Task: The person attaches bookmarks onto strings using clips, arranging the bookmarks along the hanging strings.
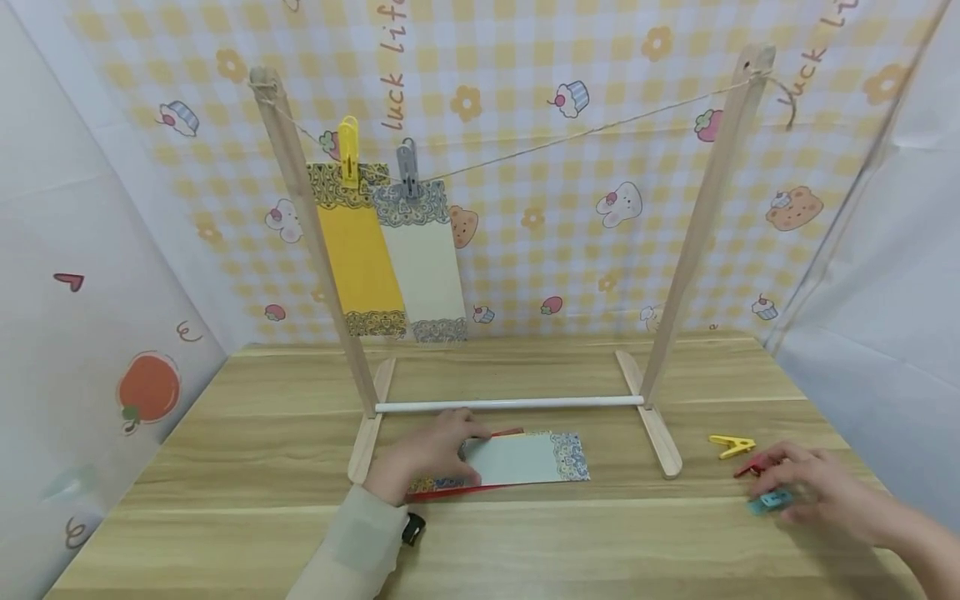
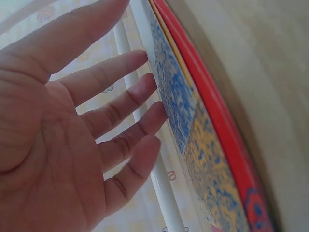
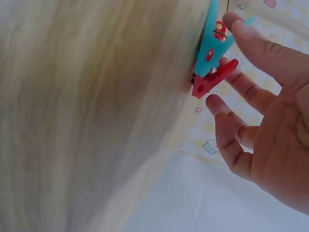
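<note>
My left hand (image 1: 438,450) lies over a small stack of printed cards, its thumb and fingers spread across the left part of the top pale card (image 1: 517,460). In the left wrist view, its fingertips (image 2: 155,111) are right at the cards' surface, with a red card (image 2: 212,101) beneath. At the right, my right hand (image 1: 821,492) is around a red clothespin (image 1: 748,467) and a teal clothespin (image 1: 774,500). In the right wrist view, the thumb is by the teal handle and loosely bent fingers are beside the red one. A yellow clothespin (image 1: 732,446) lies just beyond.
A wooden stand with a left post (image 1: 322,250), right post (image 1: 701,225) and white crossbar (image 1: 517,403) carries a sagging string (image 1: 570,142). On it hang a yellow card (image 1: 362,258) under a yellow clothespin (image 1: 348,154) and a pale card (image 1: 423,267) under a grey clothespin (image 1: 407,167).
</note>
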Demonstrator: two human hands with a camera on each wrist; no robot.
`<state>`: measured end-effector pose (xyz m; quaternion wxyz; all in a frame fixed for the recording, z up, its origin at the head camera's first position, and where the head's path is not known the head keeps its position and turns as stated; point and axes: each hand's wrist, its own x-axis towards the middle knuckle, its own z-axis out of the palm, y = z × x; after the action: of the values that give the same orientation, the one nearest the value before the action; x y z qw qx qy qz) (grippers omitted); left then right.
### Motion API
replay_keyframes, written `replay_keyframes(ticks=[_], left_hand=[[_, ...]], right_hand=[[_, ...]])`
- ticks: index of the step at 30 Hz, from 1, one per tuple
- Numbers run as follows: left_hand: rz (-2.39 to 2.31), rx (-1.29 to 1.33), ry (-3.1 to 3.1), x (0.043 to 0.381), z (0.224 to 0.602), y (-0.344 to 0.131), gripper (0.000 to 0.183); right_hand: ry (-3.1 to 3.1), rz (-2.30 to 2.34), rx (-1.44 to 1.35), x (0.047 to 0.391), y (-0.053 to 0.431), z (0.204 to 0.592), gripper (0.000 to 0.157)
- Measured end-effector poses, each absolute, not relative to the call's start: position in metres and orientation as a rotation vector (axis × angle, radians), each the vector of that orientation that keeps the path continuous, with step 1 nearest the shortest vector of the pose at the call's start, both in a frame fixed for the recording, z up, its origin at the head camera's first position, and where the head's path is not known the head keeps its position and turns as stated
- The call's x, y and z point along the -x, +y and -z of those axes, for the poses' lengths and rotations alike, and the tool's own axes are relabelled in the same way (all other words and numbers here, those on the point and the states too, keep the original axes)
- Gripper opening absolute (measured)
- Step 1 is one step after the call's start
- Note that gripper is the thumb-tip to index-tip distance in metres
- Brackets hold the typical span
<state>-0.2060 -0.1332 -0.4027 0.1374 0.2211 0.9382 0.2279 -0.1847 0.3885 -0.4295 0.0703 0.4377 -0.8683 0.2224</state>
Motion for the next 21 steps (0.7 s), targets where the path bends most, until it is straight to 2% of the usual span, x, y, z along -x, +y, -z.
replay_keyframes(ticks=[7, 12, 18, 21], left_hand=[[-0.577, -0.64, 2.716, 0.205, 0.399, -0.128, 0.072], [-0.575, -0.619, 2.713, 0.204, 0.401, -0.126, 0.069], [-0.548, -0.63, 2.719, 0.205, 0.401, -0.124, 0.068], [-0.497, -0.649, 2.733, 0.205, 0.4, -0.124, 0.069]], right_hand=[[-2.715, -0.567, -1.164, 0.181, 0.38, 0.431, 0.045], [-2.727, -0.587, -1.133, 0.181, 0.377, 0.427, 0.039], [-2.637, -0.618, -1.128, 0.185, 0.371, 0.421, 0.043], [-2.7, -0.725, -1.108, 0.187, 0.368, 0.414, 0.036]])
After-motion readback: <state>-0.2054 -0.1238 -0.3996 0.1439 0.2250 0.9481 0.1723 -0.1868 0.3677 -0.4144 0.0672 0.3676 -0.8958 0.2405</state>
